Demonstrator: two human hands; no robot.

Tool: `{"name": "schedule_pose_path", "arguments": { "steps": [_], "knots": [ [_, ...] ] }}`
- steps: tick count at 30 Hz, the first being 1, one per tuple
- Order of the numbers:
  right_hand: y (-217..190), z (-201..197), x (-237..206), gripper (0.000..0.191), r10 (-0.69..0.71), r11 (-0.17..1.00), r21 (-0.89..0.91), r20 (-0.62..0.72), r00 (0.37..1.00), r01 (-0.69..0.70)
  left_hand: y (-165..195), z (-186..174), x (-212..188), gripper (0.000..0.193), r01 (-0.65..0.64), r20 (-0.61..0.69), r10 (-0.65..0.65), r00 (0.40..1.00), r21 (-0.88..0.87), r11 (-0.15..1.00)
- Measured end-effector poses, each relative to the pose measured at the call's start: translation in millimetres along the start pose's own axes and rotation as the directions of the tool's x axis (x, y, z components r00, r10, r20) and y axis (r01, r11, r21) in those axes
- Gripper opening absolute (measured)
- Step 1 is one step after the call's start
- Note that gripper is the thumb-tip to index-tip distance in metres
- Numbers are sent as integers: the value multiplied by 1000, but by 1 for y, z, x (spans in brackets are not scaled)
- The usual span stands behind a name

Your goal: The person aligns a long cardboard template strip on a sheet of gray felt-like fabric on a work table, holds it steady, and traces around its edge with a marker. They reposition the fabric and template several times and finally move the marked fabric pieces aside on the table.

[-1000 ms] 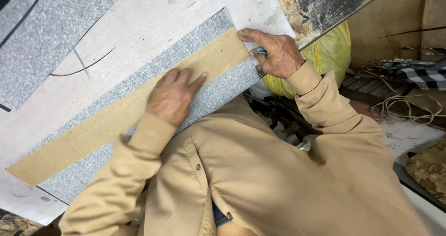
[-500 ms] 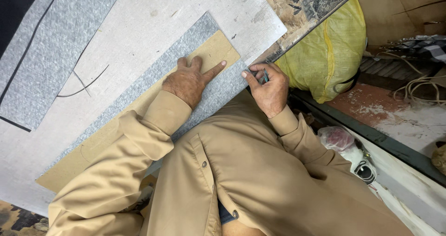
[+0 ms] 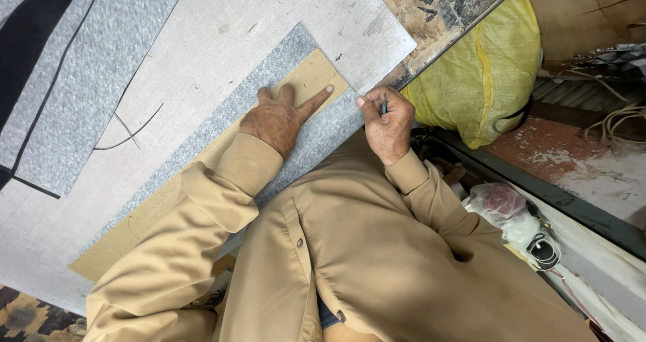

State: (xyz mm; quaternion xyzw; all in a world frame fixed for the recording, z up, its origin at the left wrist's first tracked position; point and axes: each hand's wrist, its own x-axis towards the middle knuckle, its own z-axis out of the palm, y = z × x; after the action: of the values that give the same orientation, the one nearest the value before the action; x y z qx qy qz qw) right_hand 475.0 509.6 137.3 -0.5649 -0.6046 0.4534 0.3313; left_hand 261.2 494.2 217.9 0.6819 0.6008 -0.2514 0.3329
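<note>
The tan cardboard strip [image 3: 202,180] is pinned flat on the grey fabric [image 3: 269,80] on the worktop [image 3: 202,39] by the spread left hand [image 3: 279,117], while a thin blue tool [image 3: 384,104], drawn back from the strip's end, is pinched in the right hand [image 3: 387,120].

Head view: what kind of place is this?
Probably a small cutting workshop: a left hand presses a tan template onto grey sheet material, beside a stuffed yellow sack.

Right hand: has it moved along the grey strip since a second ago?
Yes. The right hand, holding a thin pen-like tool, has drawn back from the far end of the tan template to the grey strip's near edge.
</note>
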Motion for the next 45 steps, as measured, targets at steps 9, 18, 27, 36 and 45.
{"name": "schedule_pose_path", "arguments": {
  "steps": [9, 18, 27, 36, 45],
  "knots": [
    [-9, 5, 8, 17, -110, 969, -223, -5, 994, 106, -1, -5, 9, 101, 32, 64, -30, 998, -33, 999],
    [-36, 7, 14, 38, -549, 690, -382, 279, 788, 615, -8, 3, 3, 92, -8, -70, 4, 998, -63, 998],
    [-38, 13, 28, 29, -571, 591, -408, 397, 718, 696, -69, 117, -68, 43, -66, -694, -213, 688, -352, 934],
    [-40, 33, 20, 21, -636, 565, -371, 373, 675, 737, -154, 350, -284, 53, 300, -426, -892, 151, -840, 452],
    [-7, 46, 7, 17, -641, 558, -371, 375, 669, 742, -178, 426, -279, 51, 96, -414, -907, -72, -908, 407]
  ]
}}
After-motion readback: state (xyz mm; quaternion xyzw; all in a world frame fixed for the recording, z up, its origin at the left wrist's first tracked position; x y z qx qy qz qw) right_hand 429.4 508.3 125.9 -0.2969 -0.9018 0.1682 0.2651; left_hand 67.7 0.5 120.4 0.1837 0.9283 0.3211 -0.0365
